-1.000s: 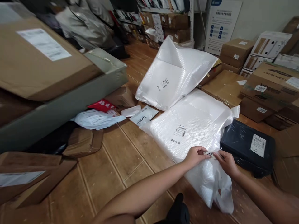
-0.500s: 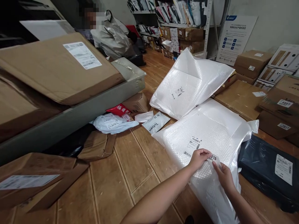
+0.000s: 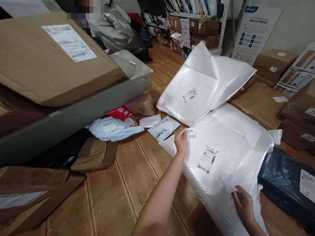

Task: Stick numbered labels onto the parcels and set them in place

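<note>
A small white label [image 3: 190, 131] printed with a number ending in 016 is pinched in my left hand [image 3: 181, 141], above the left edge of the nearer white bubble-wrap package [image 3: 228, 137]. A printed shipping label [image 3: 207, 159] is stuck on that package. Lower down, my right hand [image 3: 243, 205] is closed, its thumb and fingers on a thin whitish sheet [image 3: 227, 186]; whether this is loose or part of the wrap I cannot tell. A second bubble-wrapped package [image 3: 197, 85] lies just beyond, touching the first.
Cardboard boxes [image 3: 261, 101] and a dark wrapped parcel [image 3: 280, 180] line the right side. At left, a large carton [image 3: 61, 72] rests on a grey ledge [image 3: 137, 75]. Small mailers, among them a grey pouch [image 3: 163, 128], lie on the wooden floor [image 3: 133, 164]. A person sits at the back.
My hands have parted: the left has carried the numbered label up and left, while the right has come down toward me. The camera view has shifted slightly.
</note>
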The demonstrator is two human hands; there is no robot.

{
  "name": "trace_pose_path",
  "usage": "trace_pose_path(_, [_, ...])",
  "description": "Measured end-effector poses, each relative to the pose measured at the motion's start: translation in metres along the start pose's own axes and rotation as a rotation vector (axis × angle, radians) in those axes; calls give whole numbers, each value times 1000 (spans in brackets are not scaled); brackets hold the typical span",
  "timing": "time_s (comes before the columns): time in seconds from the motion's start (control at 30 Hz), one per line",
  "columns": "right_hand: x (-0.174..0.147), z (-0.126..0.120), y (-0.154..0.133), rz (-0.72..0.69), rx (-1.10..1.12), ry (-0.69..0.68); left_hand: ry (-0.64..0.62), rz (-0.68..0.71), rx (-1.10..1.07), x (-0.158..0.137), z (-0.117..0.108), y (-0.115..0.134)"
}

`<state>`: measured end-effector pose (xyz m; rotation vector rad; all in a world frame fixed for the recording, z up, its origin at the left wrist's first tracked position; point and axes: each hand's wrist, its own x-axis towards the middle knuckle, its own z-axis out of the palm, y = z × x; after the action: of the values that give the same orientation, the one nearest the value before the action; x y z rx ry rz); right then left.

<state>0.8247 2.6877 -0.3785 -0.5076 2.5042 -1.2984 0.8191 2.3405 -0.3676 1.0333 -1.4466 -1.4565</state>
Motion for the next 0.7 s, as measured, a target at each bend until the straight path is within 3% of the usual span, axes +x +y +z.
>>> trace_pose_path(0.1, [-2, 1, -1, -12, -27, 11, 73, 65, 14, 16, -7, -6])
trace_pose_path(0.27, [-1, 4, -5, -30, -60, 0, 94, 115, 34, 17, -7, -17])
trace_pose_path(0.57, [-2, 9, -5, -50, -101, 22, 102, 128, 99, 24, -10, -26])
trace_pose_path(0.7, [-3, 10, -3, -67, -96, 18, 172, 95, 187, 23, -5, -31])
